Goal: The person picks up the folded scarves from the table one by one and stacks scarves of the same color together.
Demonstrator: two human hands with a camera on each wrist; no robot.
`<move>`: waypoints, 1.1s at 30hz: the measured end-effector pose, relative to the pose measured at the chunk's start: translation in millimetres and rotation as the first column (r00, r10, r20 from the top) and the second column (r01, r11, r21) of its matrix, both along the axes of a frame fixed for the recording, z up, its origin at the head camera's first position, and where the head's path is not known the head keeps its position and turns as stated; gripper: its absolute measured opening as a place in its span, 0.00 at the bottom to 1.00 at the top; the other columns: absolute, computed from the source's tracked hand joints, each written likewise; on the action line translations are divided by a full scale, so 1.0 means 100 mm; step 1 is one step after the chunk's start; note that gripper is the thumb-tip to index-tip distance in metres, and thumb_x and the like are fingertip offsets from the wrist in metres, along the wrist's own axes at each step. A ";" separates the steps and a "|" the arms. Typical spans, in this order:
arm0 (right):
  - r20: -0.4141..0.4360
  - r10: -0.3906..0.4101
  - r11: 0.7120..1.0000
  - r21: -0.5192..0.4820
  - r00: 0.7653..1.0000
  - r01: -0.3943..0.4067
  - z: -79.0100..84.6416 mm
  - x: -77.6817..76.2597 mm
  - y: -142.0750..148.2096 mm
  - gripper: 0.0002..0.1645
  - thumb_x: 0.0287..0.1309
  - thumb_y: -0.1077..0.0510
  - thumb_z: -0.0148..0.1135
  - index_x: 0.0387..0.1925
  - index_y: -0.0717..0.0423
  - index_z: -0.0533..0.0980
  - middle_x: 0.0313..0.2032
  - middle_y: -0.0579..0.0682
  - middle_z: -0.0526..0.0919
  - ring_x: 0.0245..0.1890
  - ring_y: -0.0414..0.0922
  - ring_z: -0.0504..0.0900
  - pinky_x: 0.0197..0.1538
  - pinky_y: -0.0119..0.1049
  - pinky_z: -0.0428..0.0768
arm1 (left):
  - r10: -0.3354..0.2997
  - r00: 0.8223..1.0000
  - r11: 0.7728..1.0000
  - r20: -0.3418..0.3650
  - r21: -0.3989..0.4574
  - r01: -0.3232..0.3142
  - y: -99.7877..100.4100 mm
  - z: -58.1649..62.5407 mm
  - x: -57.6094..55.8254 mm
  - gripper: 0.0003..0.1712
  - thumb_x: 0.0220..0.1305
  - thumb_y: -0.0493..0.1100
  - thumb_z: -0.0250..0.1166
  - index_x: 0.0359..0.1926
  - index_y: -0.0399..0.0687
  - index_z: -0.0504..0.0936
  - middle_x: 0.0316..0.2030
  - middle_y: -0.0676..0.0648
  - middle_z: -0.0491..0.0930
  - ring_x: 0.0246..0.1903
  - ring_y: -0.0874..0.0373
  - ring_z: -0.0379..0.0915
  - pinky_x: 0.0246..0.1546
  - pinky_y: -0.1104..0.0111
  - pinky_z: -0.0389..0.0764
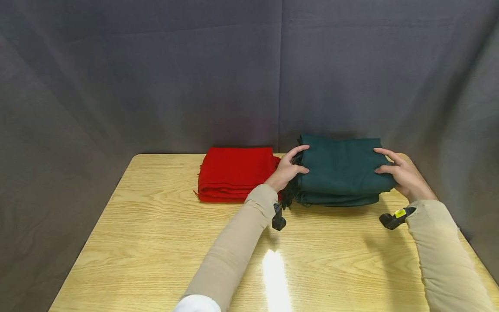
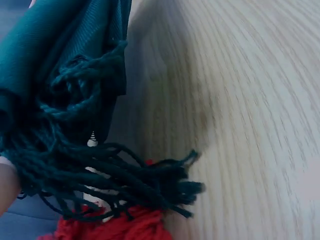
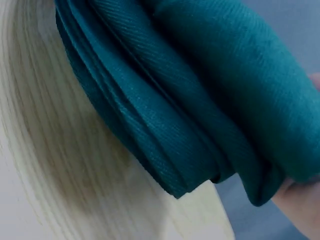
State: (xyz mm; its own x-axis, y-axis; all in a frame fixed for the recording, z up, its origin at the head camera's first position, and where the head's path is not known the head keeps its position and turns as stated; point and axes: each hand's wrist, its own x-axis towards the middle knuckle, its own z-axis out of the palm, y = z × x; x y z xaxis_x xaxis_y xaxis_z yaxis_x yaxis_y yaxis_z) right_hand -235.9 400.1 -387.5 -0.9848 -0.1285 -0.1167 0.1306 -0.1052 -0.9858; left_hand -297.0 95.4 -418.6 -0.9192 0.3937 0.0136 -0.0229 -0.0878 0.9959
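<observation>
A folded dark green scarf (image 1: 339,167) with knotted fringe lies at the back right of the table, between both hands. My left hand (image 1: 287,170) grips its left side by the fringe; a bit of that hand (image 2: 7,185) shows in the left wrist view. The opposite side is held by my right hand (image 1: 405,173), thumb and a finger over the cloth. Its other fingers are hidden. In the right wrist view, the scarf's layered folds (image 3: 150,105) hang over the wood, and part of the hand (image 3: 300,205) shows at the edge.
Left of the green scarf sits a folded red scarf (image 1: 235,171), its fringe (image 2: 120,225) close under the green fringe. The wooden table (image 1: 156,242) ends at a grey cloth backdrop (image 1: 175,86) behind and at the sides.
</observation>
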 end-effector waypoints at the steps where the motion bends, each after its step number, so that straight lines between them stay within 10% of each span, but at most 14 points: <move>1: 0.000 -0.004 1.000 -0.023 1.000 0.004 -0.03 0.00 0.00 0.37 0.55 0.74 0.50 0.63 0.43 0.63 0.48 0.46 0.67 0.37 0.39 0.80 0.32 0.35 0.80 | 0.001 1.000 1.000 -0.004 -0.002 -0.001 0.00 -0.02 -0.01 0.35 0.50 0.25 0.61 0.55 0.64 0.74 0.62 0.59 0.59 0.61 0.58 0.53 0.45 0.66 0.74; 11: 0.127 -0.088 0.996 0.028 0.988 0.086 -0.30 0.00 -0.02 0.40 0.55 0.72 0.50 0.66 0.40 0.58 0.68 0.56 0.40 0.39 0.31 0.74 0.36 0.29 0.78 | 0.047 0.999 0.997 -0.020 -0.058 -0.048 0.05 -0.27 -0.02 0.34 0.49 0.24 0.61 0.55 0.59 0.75 0.61 0.56 0.60 0.60 0.56 0.53 0.44 0.66 0.74; 22: 0.128 -0.114 0.993 0.052 0.985 0.108 -0.50 0.00 -0.05 0.41 0.54 0.72 0.53 0.66 0.43 0.57 0.52 0.49 0.60 0.37 0.34 0.76 0.36 0.31 0.78 | 0.078 0.997 0.994 0.015 -0.080 -0.076 0.02 -0.42 0.00 0.34 0.50 0.23 0.60 0.56 0.56 0.74 0.62 0.55 0.61 0.60 0.55 0.56 0.49 0.62 0.71; 33: 0.162 -0.128 0.961 0.265 0.978 0.082 -0.55 0.00 -0.05 0.43 0.57 0.63 0.58 0.69 0.38 0.52 0.68 0.59 0.38 0.54 0.43 0.60 0.39 0.24 0.74 | 0.148 0.985 0.982 0.091 -0.132 -0.135 0.00 -0.44 -0.02 0.33 0.51 0.25 0.61 0.58 0.52 0.71 0.64 0.48 0.58 0.63 0.50 0.53 0.56 0.58 0.65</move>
